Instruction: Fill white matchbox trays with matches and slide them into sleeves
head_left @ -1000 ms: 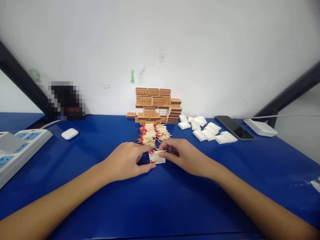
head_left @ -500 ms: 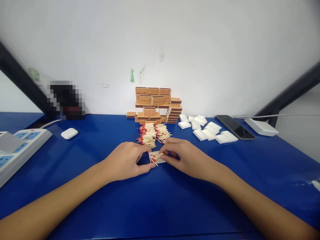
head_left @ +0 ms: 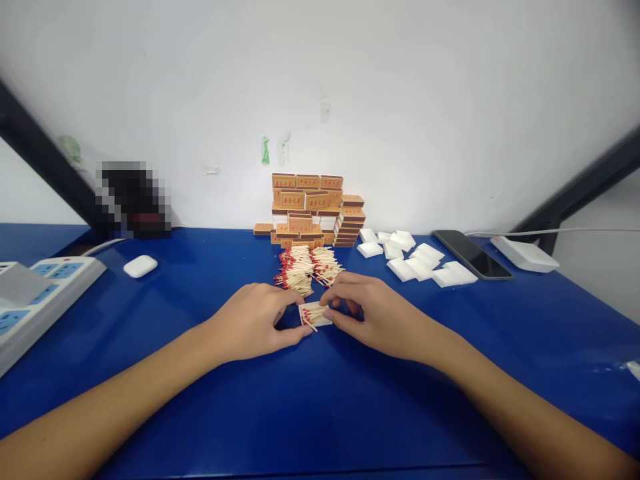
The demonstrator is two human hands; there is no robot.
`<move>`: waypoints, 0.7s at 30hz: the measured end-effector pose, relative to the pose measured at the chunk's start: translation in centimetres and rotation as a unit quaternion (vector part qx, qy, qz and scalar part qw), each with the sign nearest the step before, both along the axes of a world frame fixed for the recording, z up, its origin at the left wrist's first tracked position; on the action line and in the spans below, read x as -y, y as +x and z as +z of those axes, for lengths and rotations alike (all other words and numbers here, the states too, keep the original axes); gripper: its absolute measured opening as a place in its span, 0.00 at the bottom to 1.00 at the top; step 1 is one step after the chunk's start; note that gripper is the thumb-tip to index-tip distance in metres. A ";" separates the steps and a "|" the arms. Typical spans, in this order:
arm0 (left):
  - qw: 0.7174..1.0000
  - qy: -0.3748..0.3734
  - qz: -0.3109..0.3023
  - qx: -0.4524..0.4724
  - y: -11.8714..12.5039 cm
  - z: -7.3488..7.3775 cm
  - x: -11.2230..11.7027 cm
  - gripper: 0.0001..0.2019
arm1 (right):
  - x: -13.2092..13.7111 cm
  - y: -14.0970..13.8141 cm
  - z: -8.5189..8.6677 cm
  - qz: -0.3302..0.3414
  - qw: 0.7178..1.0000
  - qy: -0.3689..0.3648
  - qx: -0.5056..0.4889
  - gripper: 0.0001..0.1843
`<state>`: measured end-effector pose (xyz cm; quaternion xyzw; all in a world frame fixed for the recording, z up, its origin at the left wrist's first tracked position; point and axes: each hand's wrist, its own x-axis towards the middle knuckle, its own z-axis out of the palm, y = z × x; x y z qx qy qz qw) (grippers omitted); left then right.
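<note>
A small white matchbox tray [head_left: 326,323] lies on the blue table between my hands, with several red-tipped matches [head_left: 313,313] inside. One match sticks out slantwise over its near edge. My left hand [head_left: 255,320] grips the left end of the tray, index finger at the far side and thumb at the near corner. At the right end, my right hand [head_left: 367,310] has its thumb and index finger apart, their tips over the matches and the tray's rim. Just behind the tray are two heaps of loose matches, a left heap [head_left: 296,270] and a right heap [head_left: 326,265].
Stacked orange matchboxes [head_left: 299,200] stand against the wall. White trays [head_left: 421,260] lie scattered at right, beside a dark phone [head_left: 473,255] and a white box [head_left: 525,255]. On the left are a white earbud case [head_left: 141,267] and a power strip [head_left: 55,293].
My right thumb and index finger have parted from the matches they pinched, and those matches now lie flatter in the tray. My left hand keeps its hold.
</note>
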<state>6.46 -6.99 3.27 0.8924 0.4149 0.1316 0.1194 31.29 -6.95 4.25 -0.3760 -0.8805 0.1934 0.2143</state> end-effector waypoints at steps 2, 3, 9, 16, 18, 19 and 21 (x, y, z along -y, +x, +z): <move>1.000 0.002 0.002 0.001 0.0 0.0 0.0 0.15 | 0.0 0.2 0.1 0.005 1.000 0.004 0.001 0.06; 1.000 0.002 0.003 0.001 0.0 0.1 0.1 0.15 | 0.0 0.2 0.1 0.008 1.000 0.005 0.000 0.07; 1.000 0.001 0.004 -0.006 0.0 0.1 0.1 0.16 | -0.2 -0.2 -0.4 0.010 1.000 0.008 0.008 0.07; 1.000 0.004 0.006 -0.007 -0.1 -0.1 0.0 0.17 | 0.0 -0.8 -0.8 -0.003 1.000 -0.001 0.015 0.06; 1.000 0.007 0.005 -0.004 -0.1 -0.1 0.1 0.18 | 0.0 -0.7 -0.8 -0.004 1.000 -0.006 0.027 0.05; 1.000 0.008 0.004 -0.004 -0.1 -0.1 0.1 0.18 | -0.1 -0.6 -0.8 -0.005 0.999 -0.007 0.035 0.05; 1.000 0.007 0.003 -0.005 0.0 -0.1 0.1 0.17 | -0.1 -0.4 -0.8 -0.005 0.999 -0.009 0.053 0.05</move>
